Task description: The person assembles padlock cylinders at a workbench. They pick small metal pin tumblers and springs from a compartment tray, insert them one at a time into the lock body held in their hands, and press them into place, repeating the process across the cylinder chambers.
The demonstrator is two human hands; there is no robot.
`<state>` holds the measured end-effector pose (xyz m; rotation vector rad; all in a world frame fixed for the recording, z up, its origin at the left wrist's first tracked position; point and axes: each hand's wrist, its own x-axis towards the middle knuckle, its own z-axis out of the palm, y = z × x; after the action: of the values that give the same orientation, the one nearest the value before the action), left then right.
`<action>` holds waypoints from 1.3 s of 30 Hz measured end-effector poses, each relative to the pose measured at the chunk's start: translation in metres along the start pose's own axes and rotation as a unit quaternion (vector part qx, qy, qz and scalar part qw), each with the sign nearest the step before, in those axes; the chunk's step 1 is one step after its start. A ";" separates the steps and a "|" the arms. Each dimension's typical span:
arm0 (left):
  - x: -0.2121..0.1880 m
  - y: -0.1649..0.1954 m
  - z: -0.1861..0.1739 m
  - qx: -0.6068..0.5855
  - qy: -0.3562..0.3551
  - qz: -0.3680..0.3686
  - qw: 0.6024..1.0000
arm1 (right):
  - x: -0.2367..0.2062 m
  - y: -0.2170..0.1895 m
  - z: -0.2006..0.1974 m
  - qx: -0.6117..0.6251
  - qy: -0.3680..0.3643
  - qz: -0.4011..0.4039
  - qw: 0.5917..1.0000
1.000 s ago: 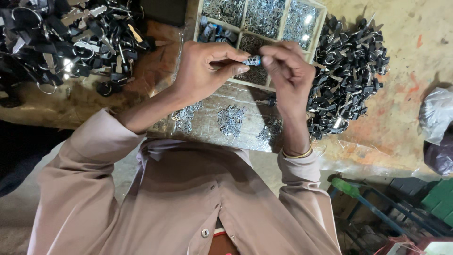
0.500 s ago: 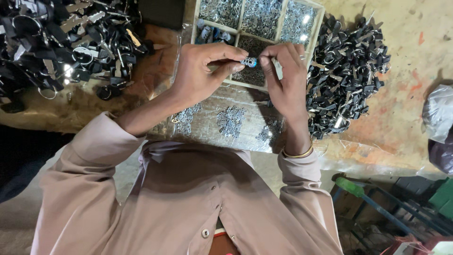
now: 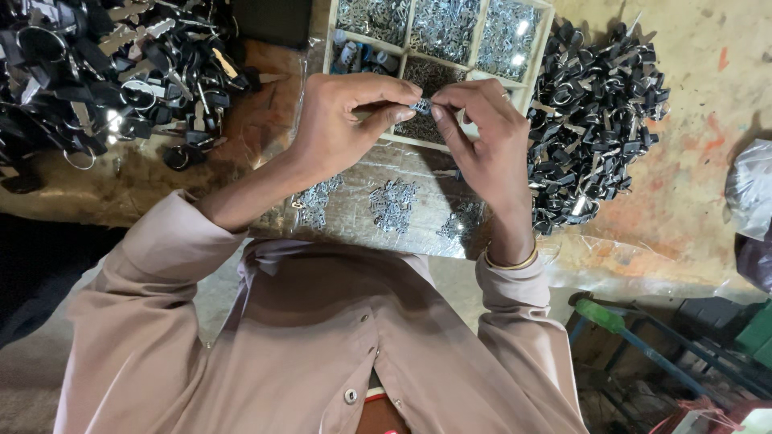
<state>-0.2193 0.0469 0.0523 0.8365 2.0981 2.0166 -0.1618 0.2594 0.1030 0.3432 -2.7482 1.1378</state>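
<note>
So both hands, left hand (image 3: 342, 128) and right hand (image 3: 482, 133), pinch one small metal part (image 3: 421, 105) over the divided wooden tray (image 3: 402, 40).

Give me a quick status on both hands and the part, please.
Left hand and right hand both pinch one small metal part. Held above compartment tray. Nothing in the way.

The shirt (image 3: 322, 362) is dusty pink (plain, unpatterned), and the bangle (image 3: 510, 262) gold. Black parts (image 3: 595, 120) heap on the orange-stained tan table (image 3: 691, 185); silvery pieces (image 3: 394, 205) glint.
</note>
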 end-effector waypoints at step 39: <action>-0.002 -0.001 0.000 -0.051 -0.002 -0.021 0.998 | -0.007 0.024 0.012 0.075 0.111 0.064 0.989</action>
<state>-0.2178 0.0461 0.0503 0.7727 1.9740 2.0794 -0.1623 0.2681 0.0764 0.0514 -2.5272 1.3308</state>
